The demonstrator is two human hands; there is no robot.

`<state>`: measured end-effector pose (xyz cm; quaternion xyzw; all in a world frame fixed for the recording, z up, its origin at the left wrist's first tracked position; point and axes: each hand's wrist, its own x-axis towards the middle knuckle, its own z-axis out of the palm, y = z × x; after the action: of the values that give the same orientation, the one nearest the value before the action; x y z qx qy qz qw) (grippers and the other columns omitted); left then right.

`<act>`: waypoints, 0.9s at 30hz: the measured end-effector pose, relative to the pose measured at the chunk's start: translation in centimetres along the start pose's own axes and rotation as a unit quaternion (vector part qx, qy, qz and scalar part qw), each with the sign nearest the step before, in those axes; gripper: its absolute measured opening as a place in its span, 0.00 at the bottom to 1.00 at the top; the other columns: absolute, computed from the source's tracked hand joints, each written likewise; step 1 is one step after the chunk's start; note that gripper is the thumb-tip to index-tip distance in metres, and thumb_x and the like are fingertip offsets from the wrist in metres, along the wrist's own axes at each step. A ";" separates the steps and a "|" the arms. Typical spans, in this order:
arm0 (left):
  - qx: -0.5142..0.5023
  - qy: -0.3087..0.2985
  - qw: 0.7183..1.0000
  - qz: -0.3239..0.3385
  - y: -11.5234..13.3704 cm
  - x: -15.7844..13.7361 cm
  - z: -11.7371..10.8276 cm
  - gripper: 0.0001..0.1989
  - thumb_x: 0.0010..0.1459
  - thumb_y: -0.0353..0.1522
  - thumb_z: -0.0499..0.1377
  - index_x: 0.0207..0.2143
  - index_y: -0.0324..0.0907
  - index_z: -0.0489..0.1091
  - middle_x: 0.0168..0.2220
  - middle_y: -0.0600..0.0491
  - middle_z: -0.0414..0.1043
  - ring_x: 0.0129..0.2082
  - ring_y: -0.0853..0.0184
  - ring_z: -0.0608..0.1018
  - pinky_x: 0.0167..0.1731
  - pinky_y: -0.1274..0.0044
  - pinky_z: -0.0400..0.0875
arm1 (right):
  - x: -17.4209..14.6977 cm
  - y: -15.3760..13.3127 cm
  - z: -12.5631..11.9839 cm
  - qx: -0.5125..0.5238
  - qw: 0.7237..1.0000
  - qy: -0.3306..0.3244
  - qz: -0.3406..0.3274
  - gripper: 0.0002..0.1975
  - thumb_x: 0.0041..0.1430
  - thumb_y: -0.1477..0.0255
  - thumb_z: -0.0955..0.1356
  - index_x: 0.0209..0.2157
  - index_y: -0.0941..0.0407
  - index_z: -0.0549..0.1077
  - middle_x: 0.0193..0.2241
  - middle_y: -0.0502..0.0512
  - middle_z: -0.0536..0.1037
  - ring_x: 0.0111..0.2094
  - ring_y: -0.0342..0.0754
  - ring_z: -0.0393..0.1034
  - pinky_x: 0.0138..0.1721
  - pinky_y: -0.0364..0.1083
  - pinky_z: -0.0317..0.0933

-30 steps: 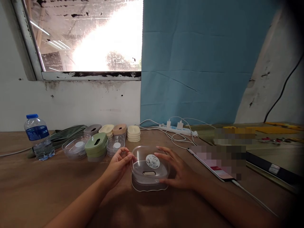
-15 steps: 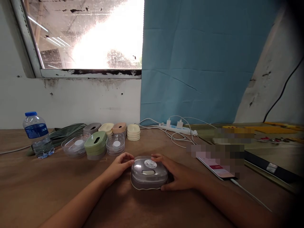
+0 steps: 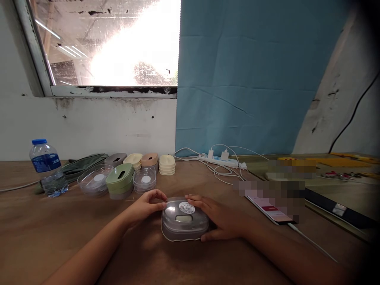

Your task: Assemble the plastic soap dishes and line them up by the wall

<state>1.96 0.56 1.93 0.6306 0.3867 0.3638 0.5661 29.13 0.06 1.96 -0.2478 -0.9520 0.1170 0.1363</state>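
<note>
A grey soap box point(image 3: 182, 229) with a clear lid lies on the brown table right in front of me. Its lid carries a round white printed sticker point(image 3: 187, 207), and a pale oval shows in the slot below it. My left hand point(image 3: 150, 202) pinches the box's far left edge between thumb and curled fingers. Around the right side wraps my right hand point(image 3: 219, 217), its fingers over the back of the lid and its thumb low at the front right corner. A thin pale rim runs along the box's lower edge.
Behind stand stacked green trays point(image 3: 120, 180), clear lids point(image 3: 145, 180), cream trays point(image 3: 167, 165) and peach trays point(image 3: 150, 159). A water bottle point(image 3: 47, 168) stands left beside a dark green pouch point(image 3: 86, 166). A power strip point(image 3: 219, 160), cables and a charging phone point(image 3: 271, 208) lie to the right.
The soap box has shifted slightly left and towards me, turning a little. Both hands have moved with it, and the right fingers reach a bit further left over the lid.
</note>
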 end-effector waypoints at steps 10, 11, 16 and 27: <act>-0.008 -0.008 1.000 0.012 0.0 -0.1 0.0 0.13 0.44 0.35 0.64 0.32 0.39 0.68 0.36 0.52 0.70 0.36 0.68 0.72 0.36 0.77 0.65 | 0.1 0.7 0.2 -0.057 0.997 -0.001 -0.046 0.41 0.50 0.57 0.67 0.60 0.54 0.46 0.60 0.61 0.49 0.60 0.55 0.43 0.57 0.54 0.46; -0.003 -0.014 1.000 0.019 -0.1 -0.1 0.0 0.12 0.45 0.35 0.63 0.32 0.39 0.68 0.38 0.51 0.70 0.37 0.67 0.71 0.38 0.76 0.65 | 0.1 0.8 0.2 -0.061 0.997 -0.002 -0.047 0.40 0.50 0.57 0.67 0.60 0.54 0.46 0.60 0.61 0.49 0.60 0.55 0.43 0.57 0.54 0.45; 0.022 -0.033 0.999 0.027 0.2 -0.3 -0.1 0.11 0.46 0.35 0.62 0.33 0.40 0.71 0.42 0.50 0.69 0.43 0.63 0.70 0.43 0.74 0.64 | 0.0 0.8 0.2 -0.077 0.996 -0.007 -0.049 0.39 0.51 0.55 0.66 0.60 0.54 0.47 0.60 0.60 0.49 0.60 0.55 0.42 0.57 0.54 0.44; 0.165 0.105 0.974 0.113 -1.6 0.8 0.9 0.10 0.52 0.33 0.54 0.37 0.39 0.66 0.35 0.51 0.70 0.34 0.66 0.72 0.34 0.76 0.66 | 0.4 1.1 0.2 -0.144 0.979 0.066 0.126 0.38 0.49 0.55 0.66 0.58 0.56 0.53 0.57 0.61 0.56 0.56 0.56 0.52 0.54 0.54 0.51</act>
<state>2.96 0.95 0.30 0.7131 0.4247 0.4209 0.3660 29.25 1.14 1.52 -0.3896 -0.9091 -0.0213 0.1458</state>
